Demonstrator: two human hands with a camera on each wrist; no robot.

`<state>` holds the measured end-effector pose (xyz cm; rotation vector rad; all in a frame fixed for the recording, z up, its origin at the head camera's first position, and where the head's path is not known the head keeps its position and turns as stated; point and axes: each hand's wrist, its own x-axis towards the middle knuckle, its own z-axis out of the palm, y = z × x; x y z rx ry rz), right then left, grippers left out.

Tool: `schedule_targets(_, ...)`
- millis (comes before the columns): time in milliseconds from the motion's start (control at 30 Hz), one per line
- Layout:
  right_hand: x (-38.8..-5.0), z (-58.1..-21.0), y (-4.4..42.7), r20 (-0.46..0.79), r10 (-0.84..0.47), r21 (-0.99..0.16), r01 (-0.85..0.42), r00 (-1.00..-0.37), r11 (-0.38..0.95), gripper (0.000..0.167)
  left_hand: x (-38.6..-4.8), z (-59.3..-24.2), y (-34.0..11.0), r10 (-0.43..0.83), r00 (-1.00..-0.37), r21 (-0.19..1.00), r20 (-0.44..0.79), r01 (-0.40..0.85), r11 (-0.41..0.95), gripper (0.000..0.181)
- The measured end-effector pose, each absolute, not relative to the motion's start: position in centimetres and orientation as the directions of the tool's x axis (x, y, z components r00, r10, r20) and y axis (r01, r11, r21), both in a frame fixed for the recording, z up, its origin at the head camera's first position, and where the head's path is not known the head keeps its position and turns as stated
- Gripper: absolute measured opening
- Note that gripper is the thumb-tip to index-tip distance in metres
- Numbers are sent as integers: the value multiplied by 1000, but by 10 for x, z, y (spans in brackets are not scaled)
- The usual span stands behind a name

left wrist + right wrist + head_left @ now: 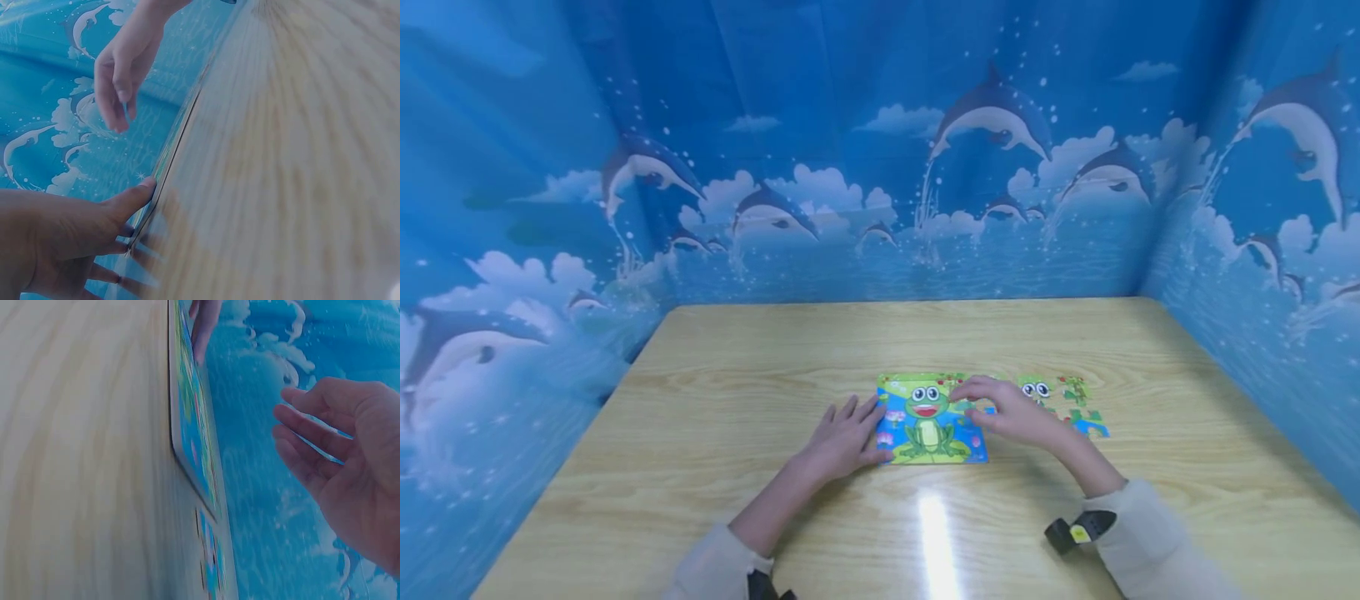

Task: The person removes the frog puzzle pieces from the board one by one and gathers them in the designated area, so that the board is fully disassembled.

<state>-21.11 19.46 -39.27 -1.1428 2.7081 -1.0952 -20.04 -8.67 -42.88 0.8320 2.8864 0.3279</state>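
Note:
A frog picture board (928, 433) lies flat on the wooden table, its edge seen side-on in the right wrist view. My left hand (842, 442) rests at the board's left side, fingers spread, with the thumb at its lower left edge. Above the board's right part is my right hand (1011, 412), its fingers loosely bent and apart from the board, as the right wrist view (350, 437) confirms; nothing shows between them. Loose puzzle pieces (1090, 423) lie to the right of the board, some partly hidden by my right hand.
The pale wooden table (737, 350) reaches back to a blue curtain (820, 150) printed with dolphins, which also stands along both sides. A bright reflection lies on the tabletop in front of the board.

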Motion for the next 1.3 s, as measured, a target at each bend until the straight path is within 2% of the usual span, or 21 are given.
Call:
schedule_targets(200, -211, -394, 164, 231, -673, -595, -649, -702, 473, 27, -200, -427, -85, 554, -830, 243, -62, 525, 815, 75)
schedule_targets(433, -212, -402, 141, 172, -687, -600, -628, -706, 496, 26, -201, -427, -83, 565, -823, 254, -59, 535, 806, 75)
schedule_targets(567, -210, -405, 135, 146, -687, -601, -615, -712, 510, 25, -201, -427, -83, 564, -823, 246, -66, 534, 809, 75)
schedule_targets(900, -209, -420, 130, 107, -671, -455, -636, -734, 623, 37, -201, -425, -84, 555, -828, 244, -78, 524, 816, 75)
schedule_targets(1200, -210, -422, 126, 124, -704, -433, -677, -699, 595, 36, -201, -425, -86, 550, -832, 244, -79, 518, 820, 75)
schedule_targets(1300, -209, -421, 124, 114, -697, -444, -664, -708, 602, 36, -200, -425, -87, 549, -832, 247, -78, 517, 819, 75)
